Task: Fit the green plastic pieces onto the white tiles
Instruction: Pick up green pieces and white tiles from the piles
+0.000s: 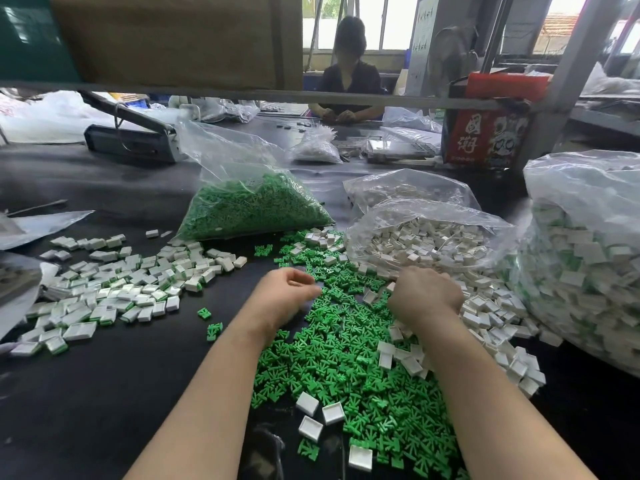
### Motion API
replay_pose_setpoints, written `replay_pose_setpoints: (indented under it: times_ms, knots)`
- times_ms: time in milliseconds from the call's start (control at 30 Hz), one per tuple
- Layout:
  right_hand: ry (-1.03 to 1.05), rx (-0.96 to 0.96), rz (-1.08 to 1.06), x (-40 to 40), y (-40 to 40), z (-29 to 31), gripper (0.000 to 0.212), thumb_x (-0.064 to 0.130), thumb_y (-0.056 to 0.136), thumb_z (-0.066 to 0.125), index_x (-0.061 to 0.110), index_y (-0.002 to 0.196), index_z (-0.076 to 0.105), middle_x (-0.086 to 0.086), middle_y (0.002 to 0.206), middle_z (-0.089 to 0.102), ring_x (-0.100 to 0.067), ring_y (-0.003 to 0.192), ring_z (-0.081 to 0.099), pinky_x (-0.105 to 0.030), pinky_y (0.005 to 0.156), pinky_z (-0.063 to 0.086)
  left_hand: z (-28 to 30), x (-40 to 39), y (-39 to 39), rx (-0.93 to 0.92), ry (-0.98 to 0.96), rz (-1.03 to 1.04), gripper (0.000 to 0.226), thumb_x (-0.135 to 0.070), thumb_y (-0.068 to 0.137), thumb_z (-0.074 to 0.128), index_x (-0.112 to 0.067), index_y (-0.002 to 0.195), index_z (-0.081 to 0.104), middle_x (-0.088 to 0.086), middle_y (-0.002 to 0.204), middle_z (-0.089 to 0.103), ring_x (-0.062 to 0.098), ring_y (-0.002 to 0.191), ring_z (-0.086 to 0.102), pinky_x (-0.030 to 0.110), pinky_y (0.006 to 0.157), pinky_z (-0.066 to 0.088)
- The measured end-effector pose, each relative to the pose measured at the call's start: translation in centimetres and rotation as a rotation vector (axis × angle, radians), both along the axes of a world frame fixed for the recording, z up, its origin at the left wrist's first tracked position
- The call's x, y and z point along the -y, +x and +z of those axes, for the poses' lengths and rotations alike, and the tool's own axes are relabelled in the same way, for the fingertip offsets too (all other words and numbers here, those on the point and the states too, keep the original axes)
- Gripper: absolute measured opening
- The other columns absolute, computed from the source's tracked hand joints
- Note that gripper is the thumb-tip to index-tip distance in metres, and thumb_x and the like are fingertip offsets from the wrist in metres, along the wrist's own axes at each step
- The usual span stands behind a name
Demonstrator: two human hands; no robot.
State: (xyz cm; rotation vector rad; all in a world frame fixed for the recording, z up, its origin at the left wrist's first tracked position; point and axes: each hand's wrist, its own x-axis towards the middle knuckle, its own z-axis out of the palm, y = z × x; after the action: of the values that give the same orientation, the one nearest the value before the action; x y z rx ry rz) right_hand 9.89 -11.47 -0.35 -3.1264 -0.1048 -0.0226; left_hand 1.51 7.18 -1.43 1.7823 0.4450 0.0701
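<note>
From the head camera, both forearms reached out over a dark table (104,393) toward a loose spread of green plastic pieces (346,358) lying near and centre, probably tipped out flat so that single pieces could be picked without digging. The left hand (285,294) hovered at the far left edge of that spread with its fingers curled inward; whether it pinched a piece could not be told, since the fingertips were turned under. The right hand (424,294) was also curled, knuckles up, at the seam where the green spread met the loose white tiles (491,317) to the right, and what it held, if anything, was hidden.

The tiles spilled from an open clear bag (426,237) just beyond the right hand, seemingly kept there for easy reach. A bag of green pieces (252,209) sat farther off, centre-left, apparently as reserve stock. To the left lay a separate heap of fitted tiles (114,289) showing green edges (apparently the finished pile, kept apart from raw parts), and a large bag at the far right (588,254) seemed to hold more of the same.

Across the table, far off, another person (348,84) sat working
</note>
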Motion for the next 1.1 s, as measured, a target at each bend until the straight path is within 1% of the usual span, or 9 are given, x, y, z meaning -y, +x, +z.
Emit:
replay_pose_setpoints:
  times_ms: [100, 200, 367, 533, 733, 833, 900, 1000, 1100]
  knots:
    - [0.104, -0.065, 0.059, -0.2, 0.1, -0.3, 0.012, 0.013, 0.089, 0.045, 0.014, 0.091, 0.056, -0.003, 0.094, 0.065, -0.022, 0.086, 0.064, -0.034, 0.074, 0.055, -0.6, 1.1, 0.2, -0.065, 0.259, -0.101, 0.032, -0.016, 0.081, 0.076, -0.019, 0.110, 0.064, -0.007, 0.095, 0.062, 0.009, 0.089, 0.061, 0.021, 0.068, 0.047]
    - [0.217, -0.077, 0.147, -0.7, 0.1, -0.5, 0.015, 0.012, 0.088, 0.049, 0.015, 0.096, 0.062, -0.002, 0.094, 0.067, -0.023, 0.084, 0.065, -0.039, 0.077, 0.058, -0.6, 1.6, 0.5, -0.069, 0.324, -0.153, 0.033, -0.013, 0.081, 0.075, -0.024, 0.111, 0.067, -0.008, 0.095, 0.064, 0.010, 0.092, 0.062, 0.027, 0.084, 0.051]
    - [0.334, -0.045, 0.262, -0.6, -0.1, -0.5, 0.034, 0.019, 0.089, 0.055, 0.029, 0.121, 0.057, 0.003, 0.107, 0.067, -0.019, 0.089, 0.063, -0.040, 0.078, 0.058, -0.6, 1.5, 0.4, -0.047, 0.336, -0.225, 0.031, -0.013, 0.078, 0.078, -0.027, 0.105, 0.070, -0.009, 0.091, 0.067, 0.002, 0.082, 0.061, 0.021, 0.077, 0.050]
    - [0.348, -0.046, 0.400, -0.7, -0.2, -0.1, 0.024, 0.028, 0.090, 0.066, 0.044, 0.107, 0.065, 0.007, 0.114, 0.067, -0.014, 0.095, 0.063, -0.038, 0.084, 0.058, -0.9, 1.3, 0.5, -0.021, 0.298, -0.194, 0.025, -0.015, 0.078, 0.078, -0.031, 0.094, 0.067, -0.005, 0.092, 0.069, 0.008, 0.086, 0.065, 0.028, 0.082, 0.054]
    - [0.294, 0.003, 0.460, -0.9, -0.4, -0.4, 0.015, 0.041, 0.090, 0.066, 0.035, 0.103, 0.069, 0.008, 0.103, 0.070, -0.013, 0.092, 0.062, -0.035, 0.082, 0.056, -1.2, 1.4, 0.7, 0.018, 0.335, -0.125, 0.019, -0.021, 0.082, 0.076, -0.031, 0.095, 0.065, -0.007, 0.091, 0.068, 0.008, 0.085, 0.065, 0.023, 0.069, 0.049]
    - [0.511, 0.032, 0.488, -1.1, -0.4, -0.1, 0.013, 0.037, 0.088, 0.070, 0.032, 0.100, 0.073, 0.008, 0.093, 0.072, -0.005, 0.074, 0.061, -0.027, 0.072, 0.054, -0.9, 1.7, 0.8, 0.083, 0.195, -0.086, 0.012, -0.033, 0.088, 0.070, -0.024, 0.096, 0.070, -0.004, 0.088, 0.073, 0.008, 0.078, 0.067, 0.022, 0.064, 0.049]
    - [0.646, 0.061, 0.527, -1.5, -0.7, 0.1, 0.014, 0.035, 0.086, 0.073, 0.031, 0.099, 0.076, 0.009, 0.088, 0.075, 0.007, 0.061, 0.054, -0.015, 0.061, 0.045, -0.6, 2.0, 0.7, 0.100, 0.048, -0.082, 0.023, -0.041, 0.090, 0.066, -0.019, 0.091, 0.073, -0.005, 0.082, 0.075, 0.004, 0.068, 0.065, 0.019, 0.058, 0.048]
    - [0.755, 0.124, 0.585, -2.3, -1.3, 0.1, 0.017, 0.028, 0.084, 0.075, 0.031, 0.100, 0.077, 0.009, 0.086, 0.076, 0.013, 0.055, 0.051, -0.004, 0.054, 0.035, -0.5, 2.1, 0.8, 0.155, -0.160, -0.023, 0.016, -0.029, 0.089, 0.069, -0.015, 0.084, 0.074, 0.000, 0.077, 0.076, 0.007, 0.063, 0.064, 0.017, 0.054, 0.048]
    - [0.798, 0.067, 0.594, -2.6, -1.5, 0.1, 0.031, 0.024, 0.087, 0.072, 0.029, 0.117, 0.072, 0.009, 0.086, 0.072, 0.010, 0.050, 0.050, -0.008, 0.056, 0.034, -0.3, 1.8, 0.6, 0.171, -0.333, 0.026, 0.012, -0.020, 0.077, 0.078, -0.012, 0.085, 0.073, 0.003, 0.074, 0.075, 0.006, 0.059, 0.066, 0.016, 0.050, 0.047]
